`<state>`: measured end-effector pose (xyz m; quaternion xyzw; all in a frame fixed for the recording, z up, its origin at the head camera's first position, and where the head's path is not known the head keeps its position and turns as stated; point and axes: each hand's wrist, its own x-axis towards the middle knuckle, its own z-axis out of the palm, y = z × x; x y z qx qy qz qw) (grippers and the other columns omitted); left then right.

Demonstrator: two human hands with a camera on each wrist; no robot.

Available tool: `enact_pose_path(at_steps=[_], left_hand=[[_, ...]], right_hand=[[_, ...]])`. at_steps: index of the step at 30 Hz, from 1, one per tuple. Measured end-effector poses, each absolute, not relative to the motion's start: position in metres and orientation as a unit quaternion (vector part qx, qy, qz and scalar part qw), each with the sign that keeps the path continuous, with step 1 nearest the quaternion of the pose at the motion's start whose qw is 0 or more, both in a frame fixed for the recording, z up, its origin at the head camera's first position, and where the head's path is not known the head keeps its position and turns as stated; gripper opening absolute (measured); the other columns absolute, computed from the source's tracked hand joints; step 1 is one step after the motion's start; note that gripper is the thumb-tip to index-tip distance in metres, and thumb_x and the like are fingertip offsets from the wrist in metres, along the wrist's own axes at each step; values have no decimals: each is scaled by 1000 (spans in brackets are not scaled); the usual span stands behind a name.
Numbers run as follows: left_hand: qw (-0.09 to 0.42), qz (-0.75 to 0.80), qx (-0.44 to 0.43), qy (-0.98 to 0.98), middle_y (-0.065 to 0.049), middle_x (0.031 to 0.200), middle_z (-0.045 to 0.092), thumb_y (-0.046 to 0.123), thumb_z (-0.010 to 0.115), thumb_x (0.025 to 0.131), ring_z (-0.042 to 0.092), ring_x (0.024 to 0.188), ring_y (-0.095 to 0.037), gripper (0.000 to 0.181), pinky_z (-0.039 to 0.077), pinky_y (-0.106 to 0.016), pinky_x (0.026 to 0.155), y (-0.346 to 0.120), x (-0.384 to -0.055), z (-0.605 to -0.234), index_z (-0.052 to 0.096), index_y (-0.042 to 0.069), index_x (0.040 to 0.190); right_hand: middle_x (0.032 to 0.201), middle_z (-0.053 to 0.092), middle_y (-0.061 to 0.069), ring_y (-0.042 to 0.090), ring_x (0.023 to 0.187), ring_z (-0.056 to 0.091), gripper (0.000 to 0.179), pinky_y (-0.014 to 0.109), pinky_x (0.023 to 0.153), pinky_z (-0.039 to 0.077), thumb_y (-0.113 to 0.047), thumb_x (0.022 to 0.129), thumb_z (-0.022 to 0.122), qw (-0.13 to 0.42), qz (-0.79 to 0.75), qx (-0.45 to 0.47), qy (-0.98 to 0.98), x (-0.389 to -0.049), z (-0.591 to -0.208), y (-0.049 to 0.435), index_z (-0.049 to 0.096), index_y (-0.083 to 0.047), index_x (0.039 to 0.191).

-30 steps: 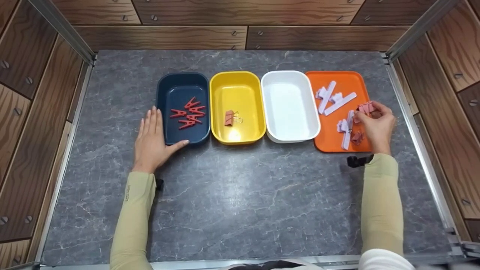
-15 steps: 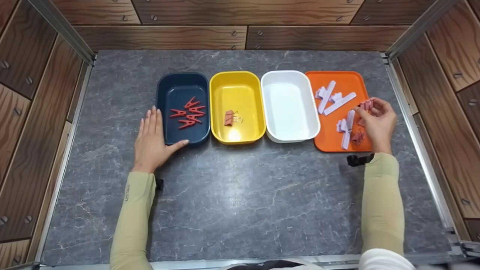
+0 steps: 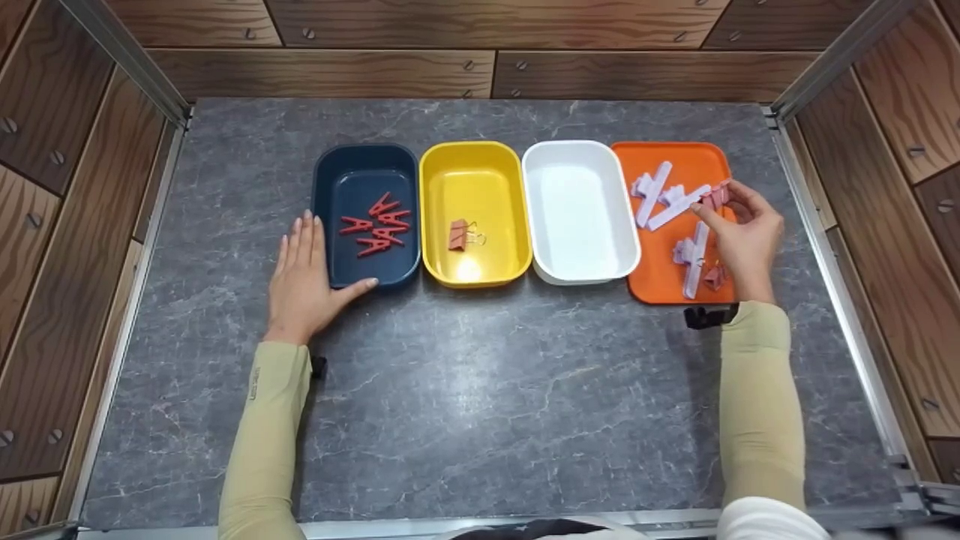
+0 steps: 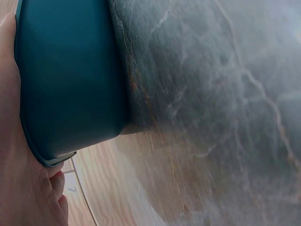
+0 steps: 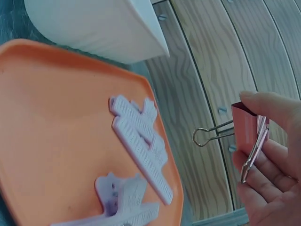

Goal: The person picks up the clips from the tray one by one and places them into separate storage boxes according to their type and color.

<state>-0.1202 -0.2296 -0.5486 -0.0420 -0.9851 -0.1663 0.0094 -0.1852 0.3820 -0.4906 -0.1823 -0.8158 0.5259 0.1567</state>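
Four containers stand in a row on the grey, marbled table (image 3: pixel 480 390), side by side. Farthest left is a dark blue bin (image 3: pixel 351 193), with a cluster of red clothespins (image 3: pixel 387 235) lying on its floor, right of the middle. Next comes a yellow bin (image 3: pixel 472 191) holding a single pink binder clip (image 3: pixel 457 235), wire handles pointing right. Then a white bin (image 3: pixel 577 217), its smooth inner floor in full view. At the right end lies a shallow orange tray (image 3: pixel 656 277). Two pale purple clips (image 3: pixel 654 196) rest close together in its far part; a third purple clip (image 3: pixel 696 262) lies in the near part, with a second binder clip (image 3: pixel 715 277) just right of it.

The right hand (image 3: pixel 752 232) pinches another binder clip (image 5: pixel 245 127) between thumb and fingers, raised above the tray towards its right edge. In the right wrist view, one wire loop of that clip sticks out away from the hand, and the other runs beside the fingers. The left hand (image 3: pixel 304 289) is spread, straight fingers along the blue bin's left side and thumb at its near edge. Wood-patterned panels (image 3: pixel 322 75) surround the table.
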Motion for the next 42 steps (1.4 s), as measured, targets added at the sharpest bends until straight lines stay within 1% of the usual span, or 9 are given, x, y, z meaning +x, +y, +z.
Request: enact_pose_path(at_steps=[4, 11, 16, 21, 24, 29, 32, 36, 42], left_hand=[[10, -168, -44, -985, -12, 169, -5, 93, 46, 77, -9, 154, -23, 132, -9, -35, 122, -230, -120, -549, -1, 3, 162], [16, -165, -48, -985, -13, 169, -4, 92, 47, 77, -7, 154, -25, 132, -9, -35, 123, -230, -120, -549, 1, 2, 162], [14, -162, -46, -986, -13, 169, -4, 93, 46, 76, -8, 154, -23, 133, -9, -35, 123, -231, -120, -549, 1, 2, 162], [15, -160, -45, -986, -12, 169, -4, 93, 46, 77, -8, 154, -24, 133, -9, -35, 123, -230, -120, -549, 1, 2, 162], [14, -161, -45, -986, -13, 169, -4, 93, 46, 77, -7, 154, -24, 133, -8, -35, 123, -230, -120, -548, 1, 2, 162], [16, -161, -48, -986, -13, 169, -3, 92, 47, 77, -7, 154, -24, 132, -8, -36, 123, -230, -120, -548, 2, 1, 162], [18, -160, -50, -986, -13, 169, -3, 92, 47, 77, -6, 154, -25, 132, -8, -36, 123, -230, -120, -549, 2, 1, 162], [20, -162, -51, -985, -14, 169, -3, 92, 47, 78, -6, 154, -25, 132, -8, -36, 123, -230, -120, -549, 2, 1, 162], [14, -162, -49, -986, -14, 169, -3, 92, 47, 78, -6, 154, -25, 132, -9, -36, 123, -230, -120, -549, 2, 1, 162]], right_hand=[[122, 64, 5, 16, 114, 60, 63, 27, 105, 46, -20, 79, 90, 165, 535, -152, -814, -185, -488, 372, 66, -7, 136], [124, 65, 8, 17, 118, 61, 62, 26, 104, 47, -17, 78, 91, 166, 544, -113, -814, -185, -483, 354, 68, -6, 134], [125, 65, 11, 17, 120, 61, 60, 29, 106, 46, -11, 78, 91, 167, 559, -87, -807, -185, -477, 341, 68, -4, 133], [128, 65, 10, 17, 123, 60, 60, 29, 106, 46, -13, 78, 90, 155, 553, -80, -815, -184, -468, 327, 68, -6, 134], [128, 67, 10, 16, 122, 61, 59, 27, 106, 46, -13, 78, 91, 156, 549, -70, -818, -184, -464, 319, 68, -6, 132], [127, 67, 11, 18, 119, 62, 56, 31, 107, 46, -8, 77, 90, 161, 564, -36, -809, -185, -459, 305, 69, -4, 129], [125, 67, 10, 18, 118, 63, 56, 33, 107, 46, -8, 76, 91, 160, 569, -21, -806, -185, -457, 298, 69, -4, 127], [124, 68, 10, 18, 117, 63, 55, 32, 104, 48, -6, 75, 92, 157, 576, -1, -802, -187, -456, 286, 70, -3, 125], [124, 68, 16, 20, 116, 64, 53, 33, 105, 48, 1, 76, 89, 146, 572, 41, -806, -183, -447, 261, 69, 4, 125]])
